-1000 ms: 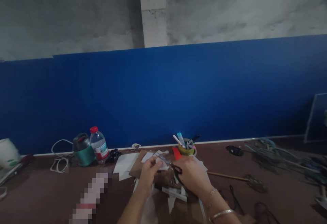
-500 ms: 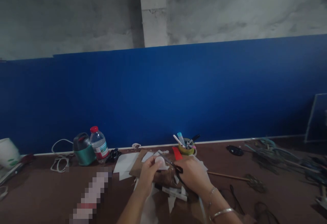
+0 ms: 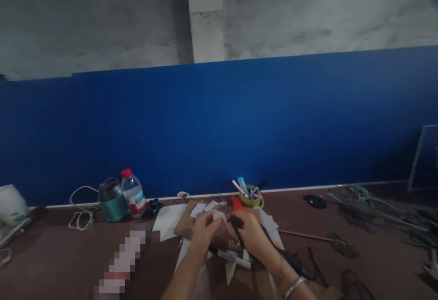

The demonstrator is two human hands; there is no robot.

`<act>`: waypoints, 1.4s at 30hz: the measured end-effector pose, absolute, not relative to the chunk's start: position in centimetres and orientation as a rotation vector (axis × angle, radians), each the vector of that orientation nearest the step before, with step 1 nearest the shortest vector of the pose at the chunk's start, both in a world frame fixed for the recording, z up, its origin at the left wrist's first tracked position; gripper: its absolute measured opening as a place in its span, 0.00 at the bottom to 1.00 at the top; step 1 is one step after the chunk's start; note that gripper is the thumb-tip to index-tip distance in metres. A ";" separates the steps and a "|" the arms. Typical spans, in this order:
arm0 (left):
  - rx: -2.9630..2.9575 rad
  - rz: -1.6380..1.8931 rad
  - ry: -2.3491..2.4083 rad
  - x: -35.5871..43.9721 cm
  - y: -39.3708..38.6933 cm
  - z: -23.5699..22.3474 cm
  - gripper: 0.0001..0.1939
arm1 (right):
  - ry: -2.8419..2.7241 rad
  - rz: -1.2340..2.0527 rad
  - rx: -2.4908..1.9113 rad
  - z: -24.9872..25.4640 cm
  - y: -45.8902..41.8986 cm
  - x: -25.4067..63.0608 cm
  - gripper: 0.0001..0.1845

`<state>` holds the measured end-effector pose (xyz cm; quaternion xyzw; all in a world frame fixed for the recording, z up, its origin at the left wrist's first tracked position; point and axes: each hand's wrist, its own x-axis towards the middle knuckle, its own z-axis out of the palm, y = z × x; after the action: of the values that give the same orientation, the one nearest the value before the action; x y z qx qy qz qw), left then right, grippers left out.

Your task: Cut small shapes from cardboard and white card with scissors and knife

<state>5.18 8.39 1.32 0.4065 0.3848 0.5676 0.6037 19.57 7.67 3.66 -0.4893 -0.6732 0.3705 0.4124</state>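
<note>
Pinched between the fingers of my left hand (image 3: 204, 232) is a small white piece of paper (image 3: 219, 216) with a rounded edge. My right hand (image 3: 250, 232) is closed around dark-handled scissors (image 3: 221, 196), whose thin blades point up and away, just past the paper. The fingers cover most of the scissors' handles, and I cannot tell how far apart the blades are. Both hands are close together above a brown cardboard sheet (image 3: 184, 225) strewn with white paper scraps (image 3: 231, 271).
Behind my hands stands a yellow-green holder (image 3: 252, 201) with pens, beside a red strip (image 3: 237, 203). To the left are a water bottle (image 3: 133, 195), a green spool (image 3: 114, 206) and a white cable (image 3: 80, 215). Tangled cords (image 3: 366, 204) lie at the right; a blue wall (image 3: 219, 131) rises behind.
My right hand has moved slightly down and turned, so the scissors now point more upward and their blades are clear of the paper. My left hand has shifted slightly right with the paper.
</note>
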 end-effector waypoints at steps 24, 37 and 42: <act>0.905 1.346 0.760 4.8 8.5 1.7 0.10 | -2.171 0.117 -1.656 8.8 5.2 20.1 0.11; 0.911 1.326 0.751 4.6 8.6 1.5 0.09 | -2.165 0.109 -1.686 9.2 5.0 20.0 0.10; 0.872 1.326 0.777 4.6 8.6 1.5 0.11 | -2.179 0.080 -1.731 8.9 5.1 20.0 0.09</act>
<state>4.64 8.62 1.52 0.3816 0.3398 0.5801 0.6344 20.04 5.10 8.89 -0.6120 -0.7701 0.0284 0.1779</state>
